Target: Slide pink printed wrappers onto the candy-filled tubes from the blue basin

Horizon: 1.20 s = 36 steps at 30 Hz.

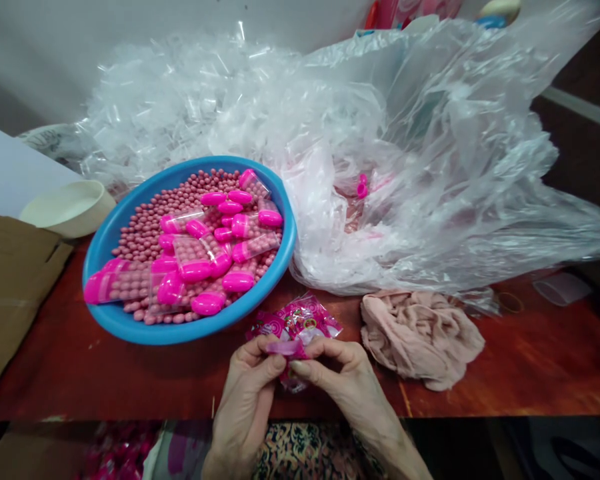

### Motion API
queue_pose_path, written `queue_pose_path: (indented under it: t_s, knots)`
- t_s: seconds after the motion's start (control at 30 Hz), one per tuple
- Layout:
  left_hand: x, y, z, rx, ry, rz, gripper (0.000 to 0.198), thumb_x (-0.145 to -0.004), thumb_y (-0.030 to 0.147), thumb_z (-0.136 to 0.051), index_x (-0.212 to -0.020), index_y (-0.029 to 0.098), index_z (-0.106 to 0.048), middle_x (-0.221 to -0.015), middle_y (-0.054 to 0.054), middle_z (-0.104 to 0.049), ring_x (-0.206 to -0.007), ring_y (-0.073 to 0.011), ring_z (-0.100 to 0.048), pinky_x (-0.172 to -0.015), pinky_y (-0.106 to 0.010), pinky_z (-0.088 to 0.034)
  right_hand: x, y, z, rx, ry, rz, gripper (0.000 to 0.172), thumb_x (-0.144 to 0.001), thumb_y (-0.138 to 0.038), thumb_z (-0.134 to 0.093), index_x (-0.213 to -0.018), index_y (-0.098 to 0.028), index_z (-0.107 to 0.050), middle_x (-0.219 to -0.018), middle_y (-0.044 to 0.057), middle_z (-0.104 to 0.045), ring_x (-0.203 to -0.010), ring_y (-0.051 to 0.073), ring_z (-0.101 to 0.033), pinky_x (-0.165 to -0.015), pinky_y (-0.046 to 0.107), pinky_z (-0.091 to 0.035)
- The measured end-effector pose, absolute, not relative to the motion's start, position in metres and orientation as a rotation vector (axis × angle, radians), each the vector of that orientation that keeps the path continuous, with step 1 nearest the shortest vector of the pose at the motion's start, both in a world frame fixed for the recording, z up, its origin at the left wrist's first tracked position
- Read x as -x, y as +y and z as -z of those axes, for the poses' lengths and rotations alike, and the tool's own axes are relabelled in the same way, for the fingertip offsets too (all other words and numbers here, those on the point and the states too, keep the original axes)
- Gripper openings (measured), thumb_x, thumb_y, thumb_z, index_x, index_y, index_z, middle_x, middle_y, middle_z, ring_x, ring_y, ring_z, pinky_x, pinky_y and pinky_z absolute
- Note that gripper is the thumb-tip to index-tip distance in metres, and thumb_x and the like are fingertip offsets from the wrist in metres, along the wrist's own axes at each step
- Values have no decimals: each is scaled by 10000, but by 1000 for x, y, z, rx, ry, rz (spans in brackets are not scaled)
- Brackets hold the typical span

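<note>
Thumb and forefinger of my left hand [245, 393] pinch one end of a small pink plastic piece [284, 348], partly see-through, and my right hand [347, 373] has its thumb and forefinger closed on the other end. Both grips are narrow, with the piece held between them near the front edge of the reddish-brown table [530, 373]; my fingers hide much of its shape. Just behind and below my fingertips lie shiny pink printed packets [307, 315], partly covered by my hands.

Beyond my left hand stands a blue basin [180, 333] full of dusky-pink beads [140, 230]. On the beads, heaped toward the near and right sides, lie clear containers with bright pink ends [195, 270], many of them visibly filled with the same beads; one at the left leans over the rim. A white bowl [87, 210] is just beside the basin on the far left, with a cardboard box [15, 287] nearer me. Behind the basin rises a pile of clear plastic pieces [165, 107]. To its right sprawls a large clear plastic bag [460, 193], with a bright pink ring-like piece [363, 187] showing in its folds. Beyond my right hand lies a crumpled pale-pink cloth [423, 337].
</note>
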State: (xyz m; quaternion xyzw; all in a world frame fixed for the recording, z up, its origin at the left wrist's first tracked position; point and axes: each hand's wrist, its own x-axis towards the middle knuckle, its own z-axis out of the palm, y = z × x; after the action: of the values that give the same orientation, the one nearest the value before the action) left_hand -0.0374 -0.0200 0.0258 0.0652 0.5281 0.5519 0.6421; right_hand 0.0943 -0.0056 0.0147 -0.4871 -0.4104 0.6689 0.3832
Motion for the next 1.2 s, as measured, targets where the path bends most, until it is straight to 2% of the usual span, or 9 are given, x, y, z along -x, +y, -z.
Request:
queue_pose_path:
  t_s: [0.13,0.3,0.4,0.5,0.6,0.67,0.8,0.93,1.2]
  knots:
    - [35,-21,-24,-112,1246,-1320,207,-518,144,-822,-687,148,-703,-667,-1,-688,-665,-120,-603,-688,-223,-481,-94,-8,-14,1274,-1104,-1614,200,-791,-331,-620,-687,-166,-669,-634,-17,-586,-604,117,-493,-589,212,-396]
    - [32,-20,-23,-170,1218,-1310,159,-580,125,-787,-708,143,-694,-679,-12,-703,-638,-111,-606,-679,-218,-482,-90,-13,-15,1374,-1290,-1344,290,-885,-323,-487,-673,-165,-604,-579,-31,-480,-526,101,-416,-483,197,-338]
    - [33,-19,-26,-166,1195,-1314,180,-622,143,-761,-791,148,-700,-748,-30,-716,-690,-140,-626,-700,-255,-491,-91,-13,-17,1368,-1288,-1325,286,-908,-336,-439,-789,-172,-641,-634,-14,-556,-560,112,-499,-528,187,-405]
    - [34,-18,-28,-194,1187,-1319,170,-639,156,-750,-801,148,-700,-748,-33,-716,-721,-157,-634,-716,-270,-492,-91,-13,-19,1339,-1257,-1424,196,-839,-328,-561,-932,-193,-668,-752,5,-656,-683,144,-598,-632,197,-470]
    - [34,-17,-27,-191,1189,-1323,165,-629,170,-761,-778,142,-697,-731,-35,-712,-704,-159,-632,-701,-273,-494,-89,-14,-18,1378,-1261,-1425,116,-799,-283,-619,-799,-194,-693,-699,-7,-674,-640,140,-589,-603,192,-454]
    - [33,-17,-25,-148,1203,-1340,181,-606,194,-782,-755,138,-695,-715,-36,-709,-670,-150,-624,-670,-267,-495,-88,-15,-15,1418,-1259,-1396,148,-810,-286,-605,-743,-183,-687,-658,-9,-659,-602,135,-565,-576,197,-435]
    - [33,-19,-22,-85,1266,-1368,216,-570,207,-810,-743,138,-700,-695,-23,-706,-637,-115,-602,-636,-224,-484,-89,-16,-10,1431,-1285,-1392,214,-842,-319,-557,-728,-170,-659,-640,-6,-622,-584,133,-524,-554,203,-412]
    - [34,-20,-23,-225,1293,-1292,211,-581,197,-799,-769,130,-731,-722,-38,-731,-677,-122,-609,-690,-225,-482,-91,-15,-8,1392,-1442,-1335,249,-883,-296,-488,-716,-172,-624,-636,-7,-587,-575,127,-499,-539,204,-388]
    - [41,-20,-24,-150,1274,-1343,217,-503,196,-828,-699,155,-744,-690,-40,-743,-645,-142,-625,-669,-248,-490,-93,-6,-7,1282,-1647,-1267,265,-883,-327,-491,-716,-178,-632,-644,1,-613,-579,137,-566,-541,194,-442]
